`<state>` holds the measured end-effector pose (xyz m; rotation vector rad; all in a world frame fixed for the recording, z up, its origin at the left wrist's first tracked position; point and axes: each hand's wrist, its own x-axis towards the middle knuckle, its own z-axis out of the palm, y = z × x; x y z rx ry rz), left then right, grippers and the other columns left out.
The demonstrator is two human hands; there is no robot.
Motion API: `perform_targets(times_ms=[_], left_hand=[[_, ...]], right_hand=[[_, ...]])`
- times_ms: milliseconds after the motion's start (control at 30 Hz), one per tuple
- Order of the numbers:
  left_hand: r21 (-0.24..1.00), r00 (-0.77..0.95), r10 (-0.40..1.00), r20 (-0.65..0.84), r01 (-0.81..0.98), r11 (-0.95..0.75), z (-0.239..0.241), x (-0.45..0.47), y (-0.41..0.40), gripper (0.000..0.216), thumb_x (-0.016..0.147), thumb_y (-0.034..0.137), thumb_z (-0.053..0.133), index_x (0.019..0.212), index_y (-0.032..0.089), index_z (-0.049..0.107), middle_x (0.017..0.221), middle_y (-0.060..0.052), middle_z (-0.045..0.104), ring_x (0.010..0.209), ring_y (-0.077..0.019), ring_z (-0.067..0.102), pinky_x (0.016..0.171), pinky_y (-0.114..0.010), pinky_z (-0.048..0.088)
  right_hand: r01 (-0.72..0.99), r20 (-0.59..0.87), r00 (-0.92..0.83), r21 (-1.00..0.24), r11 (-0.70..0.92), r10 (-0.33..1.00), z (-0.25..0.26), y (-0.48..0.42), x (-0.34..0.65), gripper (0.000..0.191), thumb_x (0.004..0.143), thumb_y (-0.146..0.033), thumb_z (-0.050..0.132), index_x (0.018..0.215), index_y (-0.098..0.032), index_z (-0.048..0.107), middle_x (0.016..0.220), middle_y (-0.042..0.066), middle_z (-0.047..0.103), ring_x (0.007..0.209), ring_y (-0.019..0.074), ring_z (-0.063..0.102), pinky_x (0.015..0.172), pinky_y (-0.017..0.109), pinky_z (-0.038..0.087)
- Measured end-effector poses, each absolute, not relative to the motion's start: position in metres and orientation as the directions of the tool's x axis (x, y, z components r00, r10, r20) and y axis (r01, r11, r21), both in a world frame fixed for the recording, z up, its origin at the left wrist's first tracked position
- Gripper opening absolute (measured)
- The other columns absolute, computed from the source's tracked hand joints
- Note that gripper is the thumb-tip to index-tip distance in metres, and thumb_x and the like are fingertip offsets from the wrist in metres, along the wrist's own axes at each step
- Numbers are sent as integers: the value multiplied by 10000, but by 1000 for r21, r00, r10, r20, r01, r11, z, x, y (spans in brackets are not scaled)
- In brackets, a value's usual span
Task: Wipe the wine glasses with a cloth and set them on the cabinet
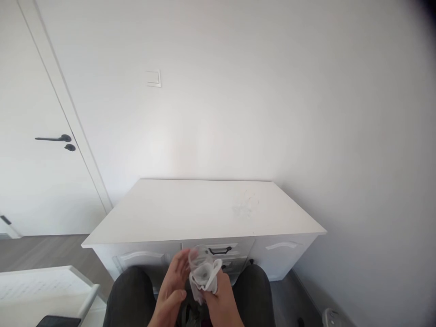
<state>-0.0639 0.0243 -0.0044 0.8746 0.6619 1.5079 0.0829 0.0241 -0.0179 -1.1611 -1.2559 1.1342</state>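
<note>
A clear, see-through cup [200, 256] is in front of me, its lower part wrapped in a white cloth [211, 278]. My right hand [223, 297] is closed around the cloth and, through it, seems to grip the cup. On the other side, my left hand [173, 284] has its fingers stretched out and its thumb apart. Its fingertips lie beside the cup's rim; I cannot tell whether they touch it. Cloth and fingers hide the cup's base.
Ahead stands a white cabinet [190, 209] with dark handles and a smudged patch on top. A white door [34, 181] is at left. Lower left, a dark flat object [58, 321] rests on a white surface. A clear container [332, 318] stands at lower right.
</note>
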Motion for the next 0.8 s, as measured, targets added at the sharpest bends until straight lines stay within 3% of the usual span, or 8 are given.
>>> perform_targets(times_ms=[167,233,333,400,467,567,667,800], left_hand=[[916,322,928,189,-399,-48,19,-66,40,524,701,572,873,1015,186,708,927,-113,767,950,-330,740,786,-356,561],[945,311,933,181,-317,-78,22,-60,44,497,697,574,870,942,187,678,820,-91,758,890,-317,748,765,-358,565],[981,49,980,191,-29,-190,23,-50,43,368,803,506,803,948,194,675,889,-102,791,937,-309,756,878,-403,568],[956,-106,961,255,178,-234,24,-45,38,264,856,436,763,959,210,673,939,-87,792,958,-289,752,917,-400,562],[921,-186,926,330,279,-272,27,-45,34,231,862,414,754,957,220,670,936,-72,782,933,-275,747,867,-369,576],[919,-317,869,380,236,-316,36,-54,32,247,852,421,769,965,226,667,903,-59,778,895,-254,740,782,-313,585],[914,-433,805,405,169,-369,44,-62,30,254,855,398,786,992,228,656,914,-51,778,899,-230,737,812,-294,579],[905,-441,801,405,70,-419,44,-45,20,273,856,399,787,1023,232,652,901,-37,762,866,-220,728,802,-295,576]], right_hand=[[-283,-37,-322,-950,-133,946,-34,15,74,692,611,-466,923,1225,-200,746,1089,96,765,1082,342,685,1000,468,495],[-298,-98,-404,-926,-232,909,-39,15,74,722,635,-538,900,1234,-177,717,1013,108,758,983,327,707,916,466,522],[-66,76,-279,-996,60,957,-39,20,79,464,778,-470,766,1139,-179,731,964,133,742,913,335,692,890,513,519],[191,349,-206,-902,387,914,-37,25,84,339,800,-380,688,1069,-185,756,978,159,740,921,358,673,939,575,481],[221,448,-258,-835,504,856,-36,29,89,305,831,-358,651,1058,-191,768,995,165,746,922,355,672,938,571,482],[-154,269,-154,-957,246,951,-36,32,101,332,899,-445,690,1134,-221,758,1085,129,762,990,310,692,920,449,527],[-539,-69,34,-841,-40,997,-33,31,112,485,824,-441,822,1265,-276,708,1261,84,734,1157,285,662,998,388,504],[-738,9,-216,-656,-157,976,-18,24,98,690,696,-438,888,1333,-272,681,1316,96,708,1225,326,643,1034,426,488]])
